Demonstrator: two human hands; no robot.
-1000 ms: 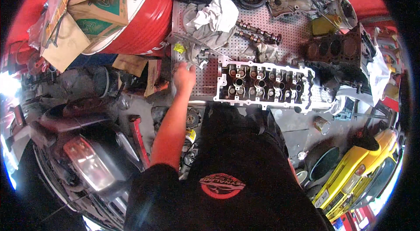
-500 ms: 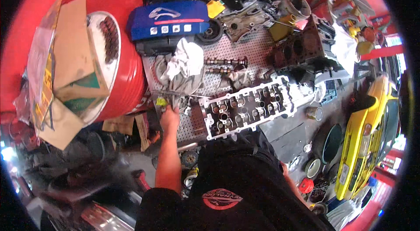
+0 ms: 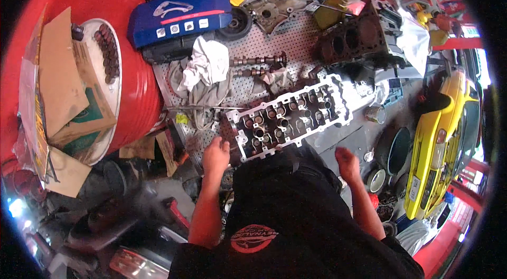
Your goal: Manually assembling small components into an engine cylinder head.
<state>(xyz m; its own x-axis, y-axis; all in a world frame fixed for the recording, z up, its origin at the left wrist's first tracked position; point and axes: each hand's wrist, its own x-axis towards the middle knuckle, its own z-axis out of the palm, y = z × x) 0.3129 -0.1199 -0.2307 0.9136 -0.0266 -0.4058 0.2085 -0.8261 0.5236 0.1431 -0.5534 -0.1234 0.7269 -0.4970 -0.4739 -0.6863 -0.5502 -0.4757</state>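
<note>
A bare metal engine cylinder head (image 3: pixel 288 118) lies at a slant across the near side of the perforated bench, its valve springs and bores facing up. My left hand (image 3: pixel 216 156) is just off its near left corner, fingers slightly apart and nothing seen in them. To the right, my right hand (image 3: pixel 347 163) hangs in the air past the near edge, its fingers curled in with nothing visible inside. A long thin metal rod (image 3: pixel 211 108) rests over the grey rag (image 3: pixel 203 91), left of the cylinder head. Close to the rod is a small yellow-green piece (image 3: pixel 181 118).
Behind lie two camshafts (image 3: pixel 259 61), a white cloth (image 3: pixel 205 62), a blue case (image 3: pixel 179 17) and a rusty engine block (image 3: pixel 351 41). A red drum (image 3: pixel 140 83) with cardboard on top stands left. A yellow car (image 3: pixel 441 147) is at the right.
My left hand has left the rod and rag and come nearer to me, beside the cylinder head's corner. My right hand has risen into view from beside my body. The view has shifted.
</note>
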